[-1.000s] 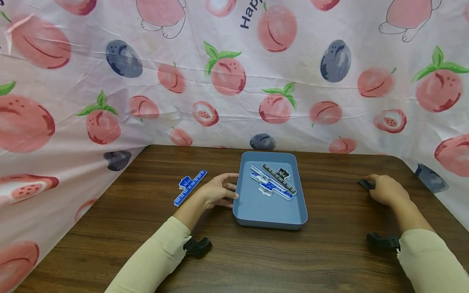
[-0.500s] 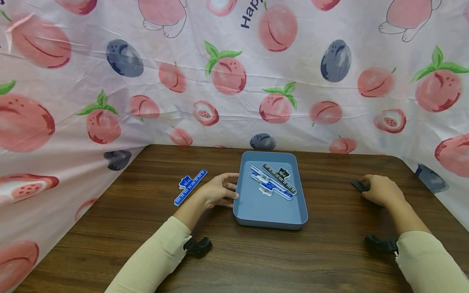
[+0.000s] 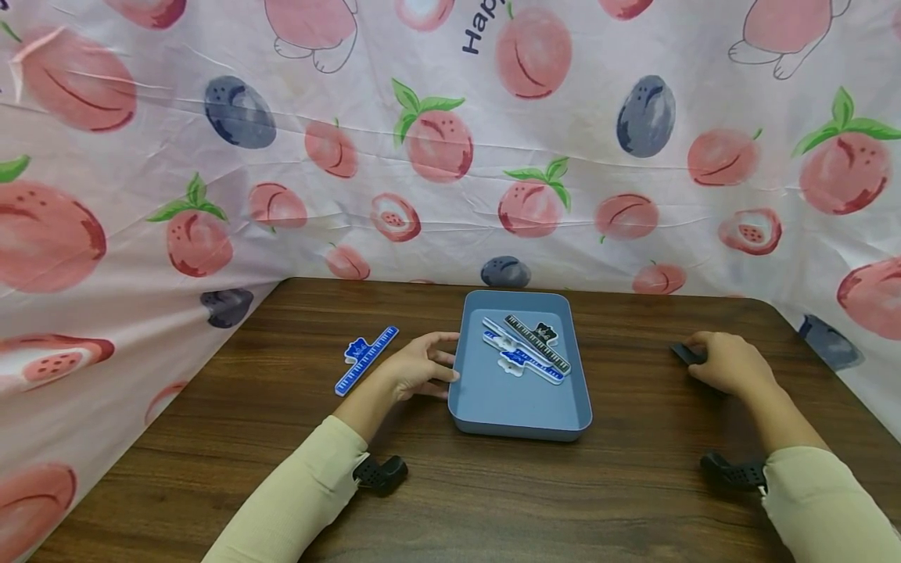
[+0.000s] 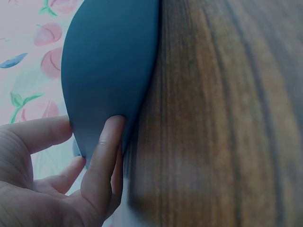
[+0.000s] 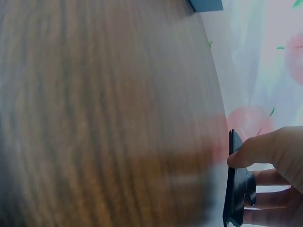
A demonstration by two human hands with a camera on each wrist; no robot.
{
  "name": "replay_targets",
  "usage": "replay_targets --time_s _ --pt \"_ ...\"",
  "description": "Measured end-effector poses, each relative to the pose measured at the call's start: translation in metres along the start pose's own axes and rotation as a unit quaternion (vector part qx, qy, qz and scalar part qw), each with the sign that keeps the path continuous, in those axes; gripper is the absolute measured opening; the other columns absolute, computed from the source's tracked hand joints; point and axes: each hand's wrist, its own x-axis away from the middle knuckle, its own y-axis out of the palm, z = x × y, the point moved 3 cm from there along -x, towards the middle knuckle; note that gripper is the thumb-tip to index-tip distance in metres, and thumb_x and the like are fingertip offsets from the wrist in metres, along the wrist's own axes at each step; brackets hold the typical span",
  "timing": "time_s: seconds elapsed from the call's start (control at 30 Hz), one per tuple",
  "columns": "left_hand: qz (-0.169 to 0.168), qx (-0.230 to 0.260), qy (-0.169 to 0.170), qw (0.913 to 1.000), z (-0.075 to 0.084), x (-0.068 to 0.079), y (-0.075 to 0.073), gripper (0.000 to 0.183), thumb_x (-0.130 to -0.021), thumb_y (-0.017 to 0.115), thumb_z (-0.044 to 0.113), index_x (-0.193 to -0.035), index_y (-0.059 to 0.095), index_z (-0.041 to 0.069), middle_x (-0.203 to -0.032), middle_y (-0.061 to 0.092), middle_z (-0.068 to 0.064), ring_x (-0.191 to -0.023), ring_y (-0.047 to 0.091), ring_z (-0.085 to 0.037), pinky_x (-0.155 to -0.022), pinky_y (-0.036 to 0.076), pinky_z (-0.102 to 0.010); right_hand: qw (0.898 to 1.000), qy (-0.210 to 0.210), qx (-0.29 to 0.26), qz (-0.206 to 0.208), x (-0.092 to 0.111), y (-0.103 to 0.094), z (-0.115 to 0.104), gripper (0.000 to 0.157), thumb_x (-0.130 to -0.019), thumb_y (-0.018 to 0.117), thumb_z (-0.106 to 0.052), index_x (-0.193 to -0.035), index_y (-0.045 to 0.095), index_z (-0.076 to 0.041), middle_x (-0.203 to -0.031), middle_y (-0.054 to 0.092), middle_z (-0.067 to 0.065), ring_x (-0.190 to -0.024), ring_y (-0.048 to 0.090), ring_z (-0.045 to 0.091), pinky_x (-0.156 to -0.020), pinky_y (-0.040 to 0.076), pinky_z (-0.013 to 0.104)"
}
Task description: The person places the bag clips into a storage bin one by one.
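Observation:
My left hand (image 3: pixel 425 366) touches the left side of a blue-grey tray (image 3: pixel 517 418); its fingertips rest along the wall, as the left wrist view shows. Inside the tray lie a black clip (image 3: pixel 536 344) with a piano-key pattern and blue-and-white clips (image 3: pixel 522 358), overlapping. Far to the right, my right hand (image 3: pixel 732 362) pinches another black clip (image 5: pixel 235 189) between thumb and fingers, close over the table; in the head view the hand covers part of it. Left of my left hand lies a blue piano-key clip (image 3: pixel 365 360).
The dark wood table (image 3: pixel 450 500) carries all of this. Behind and beside it hangs a white cloth (image 3: pixel 450 219) printed with peaches. Each wrist wears a black camera mount (image 3: pixel 380 474).
My right hand has slid left across the table with the black clip, mostly in the first half second. The left hand, tray and other clips stay put.

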Motion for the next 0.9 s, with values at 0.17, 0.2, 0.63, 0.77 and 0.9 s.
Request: replay_targets --time_s 0.17,0.2,0.63,0.77,0.9 --pt "0.000 -0.002 0.001 1.0000 -0.001 0.000 0.000 0.076 -0.083 0.066 -0.014 -0.149 0.037 0.010 -0.125 0.055 -0.024 -0.089 0.065 -0.028 -0.070 0.059 -0.044 1.000 -0.012 -0.002 0.009 -0.002 -0.002 -0.008 0.045 -0.081 0.071 -0.014 -0.118 0.061 0.008 -0.113 0.061 0.034 -0.099 0.056 0.055 -0.078 0.046 0.064" --pt "0.000 -0.002 0.001 1.0000 -0.001 0.000 0.000 0.076 -0.083 0.066 -0.014 -0.149 0.037 0.010 -0.125 0.055 -0.024 -0.089 0.065 -0.028 -0.070 0.059 -0.044 1.000 -0.014 -0.002 0.010 -0.002 -0.003 -0.010 0.045 -0.081 0.072 -0.014 -0.118 0.061 0.008 -0.113 0.061 0.034 -0.098 0.057 0.054 -0.078 0.046 0.064" --pt "0.001 -0.004 0.002 1.0000 -0.001 0.000 -0.001 0.075 -0.082 0.066 -0.014 -0.148 0.038 0.010 -0.124 0.056 -0.024 -0.089 0.065 -0.028 -0.070 0.059 -0.044 0.999 -0.047 -0.002 0.020 -0.006 -0.011 -0.038 0.042 -0.079 0.074 -0.017 -0.115 0.065 0.004 -0.102 0.064 0.032 -0.077 0.059 0.034 -0.069 0.049 0.056" --pt "0.003 -0.003 0.001 1.0000 -0.001 0.000 -0.001 0.076 -0.082 0.066 -0.014 -0.148 0.038 0.010 -0.125 0.055 -0.024 -0.089 0.065 -0.028 -0.069 0.059 -0.044 0.998 -0.052 -0.002 0.019 -0.006 -0.013 -0.045 0.043 -0.079 0.074 -0.017 -0.115 0.064 0.004 -0.100 0.065 0.030 -0.075 0.058 0.032 -0.066 0.049 0.053" --pt "-0.002 0.004 0.001 1.0000 -0.001 0.000 0.000 0.076 -0.082 0.065 -0.015 -0.149 0.037 0.009 -0.125 0.054 -0.025 -0.088 0.065 -0.027 -0.069 0.059 -0.043 0.998 -0.060 -0.001 0.024 -0.006 -0.015 -0.052 0.042 -0.079 0.074 -0.017 -0.115 0.065 0.004 -0.101 0.065 0.030 -0.077 0.059 0.033 -0.067 0.050 0.053"
